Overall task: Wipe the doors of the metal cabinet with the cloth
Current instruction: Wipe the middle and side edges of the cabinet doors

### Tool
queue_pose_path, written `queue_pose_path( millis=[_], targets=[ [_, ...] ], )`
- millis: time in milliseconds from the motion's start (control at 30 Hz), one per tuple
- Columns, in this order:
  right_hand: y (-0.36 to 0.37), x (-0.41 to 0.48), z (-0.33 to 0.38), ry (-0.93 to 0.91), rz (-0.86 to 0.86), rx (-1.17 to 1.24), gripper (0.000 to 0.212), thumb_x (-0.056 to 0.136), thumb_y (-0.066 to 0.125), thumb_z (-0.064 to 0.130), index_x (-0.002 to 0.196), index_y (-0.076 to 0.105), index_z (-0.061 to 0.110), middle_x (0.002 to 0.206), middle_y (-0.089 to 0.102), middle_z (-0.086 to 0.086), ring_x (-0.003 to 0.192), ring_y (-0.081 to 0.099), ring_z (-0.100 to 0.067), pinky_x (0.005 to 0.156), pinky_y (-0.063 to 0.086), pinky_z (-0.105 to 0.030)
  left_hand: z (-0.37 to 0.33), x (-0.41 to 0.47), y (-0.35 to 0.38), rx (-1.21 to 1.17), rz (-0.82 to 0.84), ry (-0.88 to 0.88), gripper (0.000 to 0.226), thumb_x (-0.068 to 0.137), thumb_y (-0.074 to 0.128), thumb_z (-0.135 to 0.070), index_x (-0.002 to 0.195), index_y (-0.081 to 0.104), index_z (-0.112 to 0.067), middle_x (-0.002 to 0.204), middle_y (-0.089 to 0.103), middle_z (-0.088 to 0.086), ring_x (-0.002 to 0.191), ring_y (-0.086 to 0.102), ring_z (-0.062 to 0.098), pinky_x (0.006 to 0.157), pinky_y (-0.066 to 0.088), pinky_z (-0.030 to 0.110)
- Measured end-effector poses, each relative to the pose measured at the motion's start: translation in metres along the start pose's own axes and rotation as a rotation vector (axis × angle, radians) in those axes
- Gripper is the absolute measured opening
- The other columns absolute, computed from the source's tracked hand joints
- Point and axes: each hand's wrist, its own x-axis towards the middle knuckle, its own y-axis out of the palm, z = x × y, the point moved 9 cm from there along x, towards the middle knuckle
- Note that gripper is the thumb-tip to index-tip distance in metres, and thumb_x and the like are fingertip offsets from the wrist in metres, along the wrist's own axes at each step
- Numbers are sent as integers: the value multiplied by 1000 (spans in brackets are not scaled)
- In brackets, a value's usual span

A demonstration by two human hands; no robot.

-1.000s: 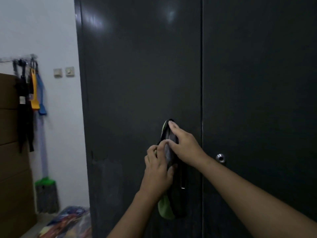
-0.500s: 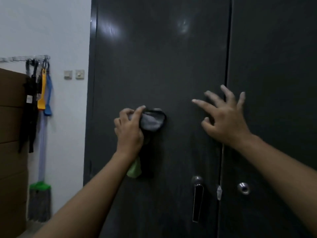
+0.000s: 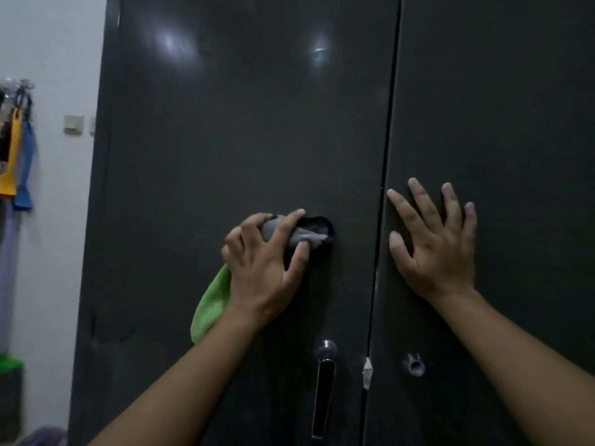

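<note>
A tall dark metal cabinet fills the view, with a left door (image 3: pixel 225 140) and a right door (image 3: pixel 499 107) that meet at a vertical seam. My left hand (image 3: pixel 264 268) presses a bunched cloth (image 3: pixel 211 304) against the left door at mid height. The cloth is grey and black under my fingers, and a green part hangs below my wrist. My right hand (image 3: pixel 434 249) lies flat on the right door just past the seam, fingers spread, holding nothing.
A metal lever handle (image 3: pixel 323 387) sits low on the left door, and a round lock (image 3: pixel 414 365) on the right door. On the white wall at left hang yellow and blue tools (image 3: pixel 19 159) beside a wall switch (image 3: pixel 73 124).
My right hand let go of the cloth and moved onto the right door, now laid flat. My left hand carried the cloth up the left door and then to the right, toward the seam.
</note>
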Motion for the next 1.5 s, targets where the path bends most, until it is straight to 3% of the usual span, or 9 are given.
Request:
queue_pose_path(
  millis=[133,333,400,600,867,1233,1300,1433,1500],
  targets=[
    [-1,-11,-16,191,-29,47,68,88,36,54,154,22,46,166,11,16,153,1,-32,119,0,-62,-20,-32,23,58,-12,87,35,89,48,-53,123,46,-45,129,36,0,114,31,28,89,38,48],
    [4,-26,-23,255,-12,46,69,90,34,57,155,17,46,166,8,16,154,-1,-30,120,0,-61,-39,-67,37,56,26,471,28,86,53,-44,114,56,-40,122,45,0,105,42,26,81,45,46],
    [6,-31,-24,243,-13,56,68,91,34,57,156,17,44,166,9,14,154,-1,-28,120,0,-60,-42,-50,31,31,35,449,26,87,54,-44,113,58,-41,117,46,0,103,40,26,80,45,45],
    [10,-39,-23,162,18,34,68,94,34,55,157,18,38,167,9,8,154,0,-30,120,0,-60,-64,19,24,-96,-19,129,26,95,57,-41,121,58,-38,118,42,2,107,34,24,88,36,44],
    [18,-44,-24,91,89,-34,68,97,28,55,159,10,35,168,0,3,153,-3,-34,119,0,-63,-87,-33,50,24,17,390,34,92,50,-45,122,58,-33,113,48,7,100,41,28,75,41,43],
    [23,-54,-22,57,352,-81,73,93,9,66,153,-24,39,160,-35,2,146,-32,-33,116,-16,-62,-80,-61,51,171,304,610,37,86,60,-49,122,50,-44,116,43,1,106,41,24,83,36,43],
    [23,-56,-22,67,405,-58,73,91,6,67,149,-31,41,155,-44,3,142,-40,-31,114,-20,-61,-84,-43,44,159,286,545,38,87,58,-48,123,48,-44,119,44,5,107,40,27,84,35,44],
    [25,-54,-21,75,483,-55,70,96,7,66,144,-37,42,148,-52,4,138,-45,-32,113,-23,-61,-83,5,30,4,125,211,33,94,58,-35,127,56,-38,124,42,7,108,36,30,87,34,47],
    [25,-55,-20,83,525,-56,70,98,11,65,143,-38,43,146,-54,4,137,-46,-32,113,-23,-62,-84,4,37,6,126,219,36,94,58,-35,129,54,-37,128,39,5,109,34,29,86,36,48]
  ],
)
